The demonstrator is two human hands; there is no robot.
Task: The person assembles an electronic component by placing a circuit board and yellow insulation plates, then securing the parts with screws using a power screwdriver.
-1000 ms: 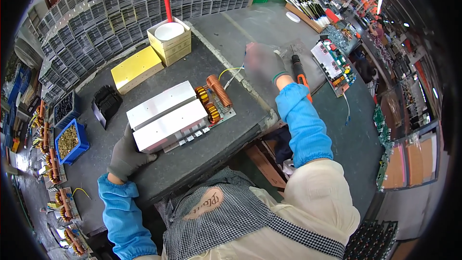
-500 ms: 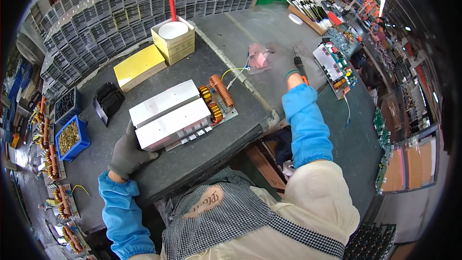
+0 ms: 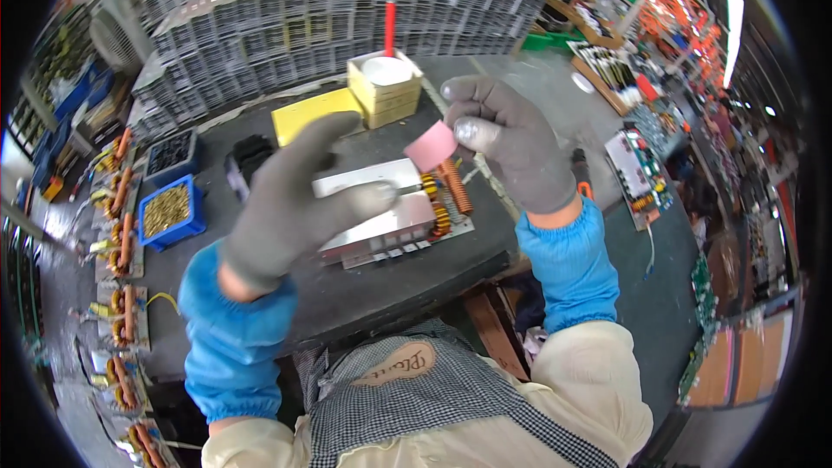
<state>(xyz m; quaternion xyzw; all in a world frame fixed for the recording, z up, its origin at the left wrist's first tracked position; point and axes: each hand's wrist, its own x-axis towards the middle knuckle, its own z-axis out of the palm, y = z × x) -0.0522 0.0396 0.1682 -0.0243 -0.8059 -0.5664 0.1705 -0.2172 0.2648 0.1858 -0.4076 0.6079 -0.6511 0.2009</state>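
1. Blue sleeves (image 3: 234, 342) were seen nearest, drawn over both forearms above a checked apron (image 3: 407, 394).
2. Now the grey-gloved left hand (image 3: 282, 212) was spread wide, with nothing gripped! It had just been lifted from the end of the white-topped metal block (image 3: 403, 218), so the block was left unsteadied. The thumb was seen across the block's top; whether contact was made could not be told.
3. The block itself was placed on the dark bench, close to its front edge, with a copper coil (image 3: 457, 189) mounted off its right end.
4. And here, the big change: a pink sheet (image 3: 431, 146) had been brought in by the right hand (image 3: 516, 143), pinched between thumb and fingers, and was held up by the coil. Both hands were thus gathered about the block, with the sheet ready at hand.
5. Beyond, a yellow slab (image 3: 310, 111) was set beside a yellow box (image 3: 386, 106), a red-handled brush (image 3: 390, 30) stood upright there.
6. Farthest, grey plates (image 3: 251, 26) were stacked wall-like.
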